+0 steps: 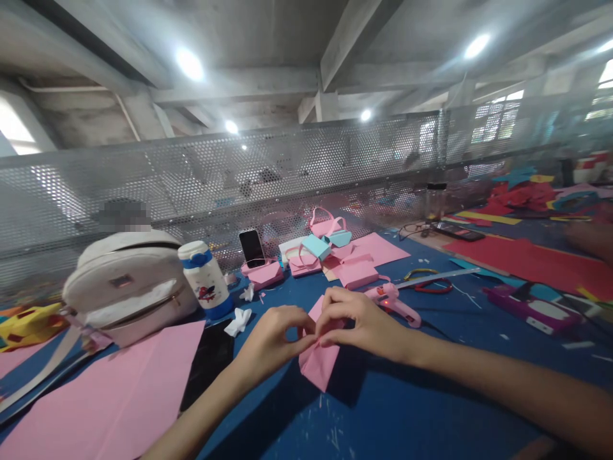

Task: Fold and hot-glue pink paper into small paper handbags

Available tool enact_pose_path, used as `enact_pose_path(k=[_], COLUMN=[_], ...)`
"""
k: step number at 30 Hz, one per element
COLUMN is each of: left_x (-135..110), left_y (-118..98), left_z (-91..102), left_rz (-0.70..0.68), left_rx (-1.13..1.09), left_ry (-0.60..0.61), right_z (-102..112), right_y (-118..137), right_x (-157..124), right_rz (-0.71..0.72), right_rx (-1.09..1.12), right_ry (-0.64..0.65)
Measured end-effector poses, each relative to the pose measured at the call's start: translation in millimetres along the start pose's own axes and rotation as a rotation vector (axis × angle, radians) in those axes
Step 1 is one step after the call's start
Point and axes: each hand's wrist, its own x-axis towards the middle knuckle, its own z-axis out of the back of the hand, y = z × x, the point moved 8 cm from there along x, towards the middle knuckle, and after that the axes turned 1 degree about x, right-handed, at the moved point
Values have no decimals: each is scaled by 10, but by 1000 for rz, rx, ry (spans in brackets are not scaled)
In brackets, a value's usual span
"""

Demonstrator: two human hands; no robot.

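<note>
Pink paper (317,364), blue table (383,415), mesh partition (287,166)

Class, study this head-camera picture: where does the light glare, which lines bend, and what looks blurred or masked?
Head view: ceiling lamps flare white; the perforated screen bows from the wide lens; a pixelated patch sits above the white bag; far-right red sheets blur; left hand and right hand, pinching the pink paper, are fairly sharp, shadowing the blue table.
</note>
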Motion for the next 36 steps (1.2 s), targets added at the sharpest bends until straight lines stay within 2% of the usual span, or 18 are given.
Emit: enact_pose_path(k=[3, 6, 10, 13, 16, 20, 23, 27, 29, 31, 33, 34, 36], left_x=[1, -2, -142, -389, -553, -633, -620, -658, -667, -641, -600, -573, -591], left_y=[10, 84, 325, 540, 673, 799, 838, 839, 823, 811, 818, 843, 1031], left_z=[8, 101, 213, 102, -207, -509, -645, -702, -622, -414, -57, 100, 374], left_rz=[16, 70, 205, 348, 453, 543, 523, 459, 433, 416, 399, 404, 532], left_rx=[-2, -57, -193, -215, -280, -557, -761, -806, -720, -504, -101, 148, 679], left_ry=[3, -80, -361, -569, -549, -510, -461, -442, -422, -367, -324, -245, -32], right_z=[10, 46, 167, 249, 253, 156, 77, 31, 18, -8, -48, -66, -90], right_y=[27, 40, 59, 96, 121, 75, 4, -89, -132, -162, -182, -187, -185], right_x=[3, 20, 83, 144, 182, 166, 121, 41, 0, -36, -59, -67, -77], right_rz=[18, 41, 52, 81, 132, 164, 156, 144, 145, 162, 185, 198, 224], right_rx=[-75, -146, -271, -398, -484, -482, -428, -327, -298, -303, -323, -331, -337], right_ry=[15, 13, -23, -80, -154, -239, -263, -271, -277, -280, -272, -269, -271])
